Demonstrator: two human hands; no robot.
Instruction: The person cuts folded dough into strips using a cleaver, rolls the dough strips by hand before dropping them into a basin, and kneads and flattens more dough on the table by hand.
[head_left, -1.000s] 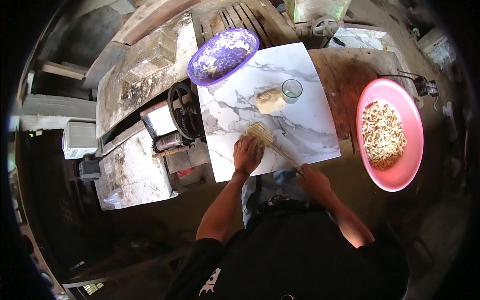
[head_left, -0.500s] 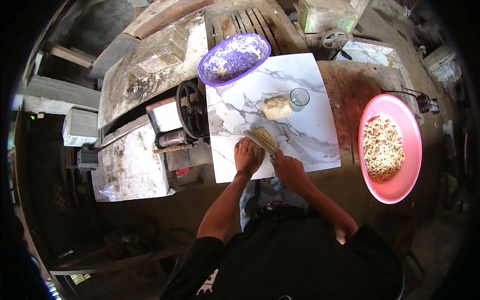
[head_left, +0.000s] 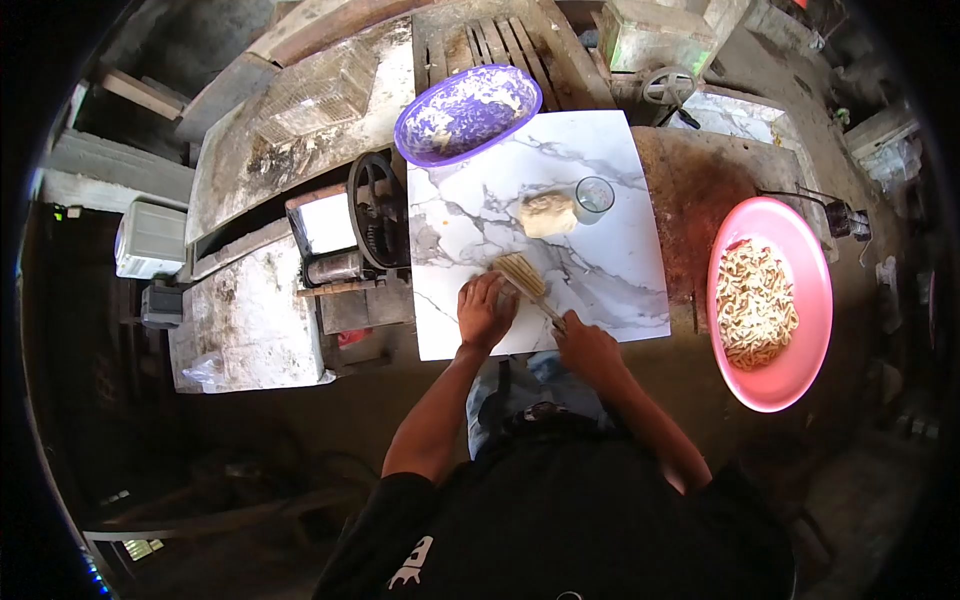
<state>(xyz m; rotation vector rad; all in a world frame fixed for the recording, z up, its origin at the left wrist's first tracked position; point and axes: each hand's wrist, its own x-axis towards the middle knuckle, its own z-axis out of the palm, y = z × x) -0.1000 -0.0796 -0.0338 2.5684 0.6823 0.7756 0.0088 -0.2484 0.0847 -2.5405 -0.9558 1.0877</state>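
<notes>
My right hand is wrapped round the handle of a knife, whose blade reaches up and left along the cut dough strips. Those pale strips lie side by side on the marble-patterned board. My left hand is at the lower left of the strips, fingers close together; what lies under them is hidden. Farther back on the board sits a lump of dough, with a clear glass just to its right.
A purple basin smeared with dough stands at the board's back left corner. On the right is a pink basin holding many small dough pieces. A machine with a black wheel adjoins the board's left side.
My right hand moved left toward the strips, then slightly back with the knife. The blade, beside the strips' left edge half a second ago, is now lower. The whole view has shifted a little.
</notes>
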